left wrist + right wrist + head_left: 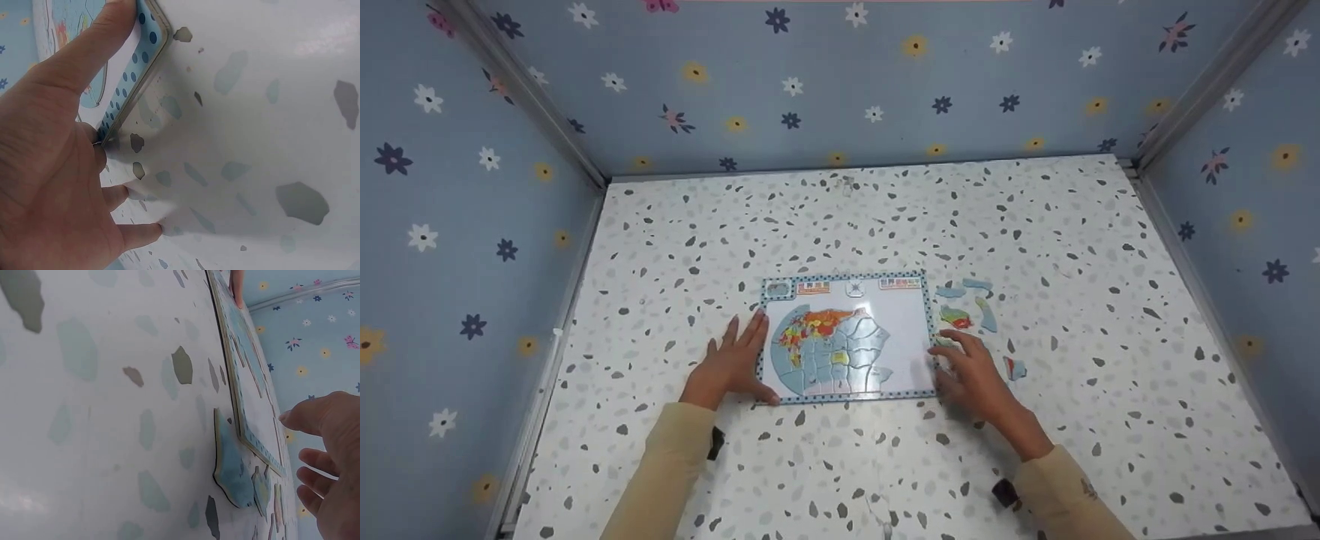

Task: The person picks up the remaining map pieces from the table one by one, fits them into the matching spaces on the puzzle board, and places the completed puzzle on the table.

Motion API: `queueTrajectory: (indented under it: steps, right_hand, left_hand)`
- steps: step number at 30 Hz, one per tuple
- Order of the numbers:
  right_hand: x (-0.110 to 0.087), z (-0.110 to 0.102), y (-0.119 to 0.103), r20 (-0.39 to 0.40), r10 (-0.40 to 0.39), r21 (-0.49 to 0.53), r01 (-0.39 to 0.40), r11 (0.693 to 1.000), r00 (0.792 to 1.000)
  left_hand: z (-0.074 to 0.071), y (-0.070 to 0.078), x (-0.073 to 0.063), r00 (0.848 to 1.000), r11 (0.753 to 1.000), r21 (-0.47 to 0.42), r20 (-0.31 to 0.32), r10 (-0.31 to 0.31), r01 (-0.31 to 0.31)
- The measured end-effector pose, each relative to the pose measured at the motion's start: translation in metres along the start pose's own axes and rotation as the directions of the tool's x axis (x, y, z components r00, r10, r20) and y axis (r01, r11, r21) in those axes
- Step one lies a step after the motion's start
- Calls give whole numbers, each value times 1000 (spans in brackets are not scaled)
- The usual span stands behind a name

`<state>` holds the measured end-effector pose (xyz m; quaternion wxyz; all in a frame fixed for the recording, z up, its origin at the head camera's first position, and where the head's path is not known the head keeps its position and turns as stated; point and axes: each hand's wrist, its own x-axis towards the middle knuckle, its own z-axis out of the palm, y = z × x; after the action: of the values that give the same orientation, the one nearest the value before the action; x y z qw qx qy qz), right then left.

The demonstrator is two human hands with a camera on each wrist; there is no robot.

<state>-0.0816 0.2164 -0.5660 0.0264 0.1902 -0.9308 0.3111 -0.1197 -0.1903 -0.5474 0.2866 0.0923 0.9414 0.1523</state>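
Note:
A world-map jigsaw board [847, 398] with a dotted blue border lies flat on the speckled table. Fitted pieces [840, 345] fill its left and middle part; the right part shows bare white. My left hand [733, 365] rests along the board's left edge with fingers spread, the thumb on the lower left corner. Above the right edge hovers my right hand [973, 376], fingers loosely bent; the right wrist view shows nothing between thumb and fingers. Near it are loose map pieces, among them a red-and-green piece [957, 318] and a blue curved piece [986, 315].
More loose pieces lie right of the board, including a blue-and-red one [1015, 367] and a blue strip [978, 285]. Blue floral panels [847, 82] wall the table [840, 232] at the back and both sides.

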Motion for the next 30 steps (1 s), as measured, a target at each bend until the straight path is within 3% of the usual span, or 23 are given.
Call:
queueTrajectory:
  steps: [9, 18, 25, 30]
  right_hand:
    - [-9, -8, 7, -19, 58, 19, -57, 998, 998]
    - [-18, -18, 5, 85, 185, 14, -187, 982, 979]
    - [-28, -17, 8, 78, 166, -49, -163, 985, 983]
    - [-34, -17, 6, 139, 207, -119, -191, 974, 968]
  left_hand:
    - [0, 1, 0, 1000, 1000, -10, -7, -1, 1]
    - [2, 0, 2, 1000, 1000, -6, -2, -9, 9]
    - [1, 0, 3, 1000, 1000, 9, 16, -21, 21]
    - [0, 0, 2, 1000, 1000, 9, 20, -22, 22]
